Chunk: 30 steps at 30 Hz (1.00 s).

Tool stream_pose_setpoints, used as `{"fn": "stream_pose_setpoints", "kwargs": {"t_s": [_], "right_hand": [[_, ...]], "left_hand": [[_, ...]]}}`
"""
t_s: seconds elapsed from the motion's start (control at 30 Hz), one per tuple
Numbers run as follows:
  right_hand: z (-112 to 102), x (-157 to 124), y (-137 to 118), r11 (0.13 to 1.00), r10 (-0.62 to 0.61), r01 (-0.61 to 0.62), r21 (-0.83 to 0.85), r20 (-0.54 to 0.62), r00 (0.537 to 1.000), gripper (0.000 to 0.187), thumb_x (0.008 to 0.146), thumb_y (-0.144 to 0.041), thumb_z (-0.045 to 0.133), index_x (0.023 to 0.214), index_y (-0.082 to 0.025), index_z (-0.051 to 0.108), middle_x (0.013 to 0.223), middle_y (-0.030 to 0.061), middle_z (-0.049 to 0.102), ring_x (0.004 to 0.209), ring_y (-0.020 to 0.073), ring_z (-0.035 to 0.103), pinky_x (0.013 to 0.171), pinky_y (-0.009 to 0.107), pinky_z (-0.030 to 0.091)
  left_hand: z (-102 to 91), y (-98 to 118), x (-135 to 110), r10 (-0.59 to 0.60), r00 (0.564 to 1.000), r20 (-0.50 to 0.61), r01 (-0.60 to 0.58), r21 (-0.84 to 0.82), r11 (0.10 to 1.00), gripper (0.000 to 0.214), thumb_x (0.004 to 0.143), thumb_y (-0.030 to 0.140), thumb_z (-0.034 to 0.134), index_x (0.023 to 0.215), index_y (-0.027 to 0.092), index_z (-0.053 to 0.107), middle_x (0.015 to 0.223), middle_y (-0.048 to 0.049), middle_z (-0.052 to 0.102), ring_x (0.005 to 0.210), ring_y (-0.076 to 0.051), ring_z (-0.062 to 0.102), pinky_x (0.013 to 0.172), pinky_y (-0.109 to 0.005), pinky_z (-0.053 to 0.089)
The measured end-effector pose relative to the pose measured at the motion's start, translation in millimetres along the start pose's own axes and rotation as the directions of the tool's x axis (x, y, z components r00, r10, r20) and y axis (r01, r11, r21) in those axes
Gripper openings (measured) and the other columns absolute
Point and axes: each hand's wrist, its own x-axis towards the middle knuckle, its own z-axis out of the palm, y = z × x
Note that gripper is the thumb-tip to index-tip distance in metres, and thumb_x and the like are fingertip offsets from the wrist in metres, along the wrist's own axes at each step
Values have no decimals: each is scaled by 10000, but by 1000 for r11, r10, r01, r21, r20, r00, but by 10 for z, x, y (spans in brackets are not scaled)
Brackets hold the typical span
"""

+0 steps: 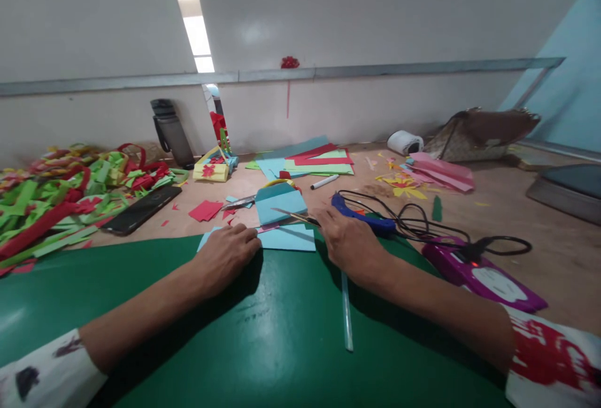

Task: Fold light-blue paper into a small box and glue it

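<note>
My left hand (226, 256) rests with curled fingers on a light blue paper sheet (287, 239), which lies at the far edge of a large green sheet (263, 333). My right hand (348, 243) is closed around scissors (293, 216) whose blades point left over the blue paper. A folded blue paper piece (280, 203) lies just beyond the blades. A clear glue stick (346, 311) lies on the green sheet under my right wrist. A blue glue gun (362, 218) sits right next to my right hand.
Green and red paper strips (56, 195) are heaped at the left beside a black phone (141, 209) and a dark bottle (171, 132). Coloured sheets (307, 161), a white marker (323, 181), a tape roll (404, 142), a brown bag (479, 132) and a purple power strip (483, 276) lie beyond and to the right.
</note>
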Motion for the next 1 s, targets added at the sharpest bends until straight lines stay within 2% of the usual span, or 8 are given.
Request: {"fn": "stream_pose_setpoints", "kwargs": {"t_s": [0.13, 0.27, 0.33, 0.43, 0.53, 0.73, 0.9, 1.0], "right_hand": [[16, 107, -29, 1000, 23, -23, -2, -33, 999, 342, 782, 20, 391, 1063, -123, 524, 992, 112, 605, 798, 195, 602, 615, 265, 417], [-13, 174, -67, 1000, -13, 13, 4, -106, 994, 288, 836, -32, 387, 1079, -102, 524, 1080, 152, 570, 995, 238, 538, 768, 318, 418], [-36, 156, -96, 994, -95, 102, 42, -137, 986, 207, 882, -170, 437, 1055, -122, 540, 1092, 130, 575, 1038, 227, 510, 844, 326, 398], [-42, 80, -138, 945, -258, 298, 134, -253, 932, 296, 853, -352, 531, 1036, -121, 556, 1038, 119, 608, 1001, 232, 523, 864, 362, 395], [-8, -16, -177, 900, -365, 419, 123, -316, 876, 236, 845, -289, 548, 995, -109, 575, 966, 124, 630, 959, 246, 541, 854, 405, 387], [3, -262, -224, 942, -275, 265, 206, 22, 961, 188, 787, -169, 590, 968, -134, 552, 947, 90, 628, 857, 202, 582, 601, 263, 409], [-125, -324, -38, 981, -189, 191, 18, 247, 950, 113, 767, -120, 587, 868, -165, 566, 839, 62, 657, 773, 217, 607, 523, 269, 351], [-199, -307, 83, 986, -109, 140, -93, 283, 953, 114, 777, -64, 538, 809, -165, 580, 765, 65, 642, 643, 208, 598, 473, 275, 305]], "left_hand": [[26, -18, -16, -8, 998, -59, 9, 7, 1000, 233, 884, 108, 388, 901, 127, 619, 843, -87, 644, 782, -203, 585, 674, -322, 483], [51, -33, -36, -39, 992, -116, 44, 41, 998, 255, 865, 84, 360, 843, 127, 611, 807, -93, 641, 731, -204, 577, 656, -334, 472], [28, -29, -40, -55, 989, -140, 64, 61, 996, 253, 858, 82, 357, 819, 127, 603, 790, -94, 637, 710, -208, 567, 647, -342, 463], [-60, 34, -56, -47, 986, -162, 65, 108, 992, 225, 845, 79, 380, 799, 124, 596, 768, -93, 625, 688, -211, 556, 650, -354, 451], [-176, 195, -109, 10, 980, -199, 31, 201, 979, 221, 822, 48, 382, 757, 122, 579, 732, -96, 600, 667, -222, 546, 647, -379, 446], [-252, 546, -263, 24, 992, -126, -7, 130, 991, 176, 781, 33, 404, 735, 164, 511, 682, -63, 544, 594, -219, 502, 545, -362, 430], [-189, 600, -253, 77, 995, -60, -75, 23, 997, 154, 798, 45, 407, 796, 160, 510, 729, -61, 551, 615, -220, 501, 549, -368, 442], [-185, 599, -228, 108, 993, -47, -109, -19, 994, 127, 809, 66, 420, 827, 148, 515, 754, -65, 558, 633, -217, 499, 555, -364, 445]]}}
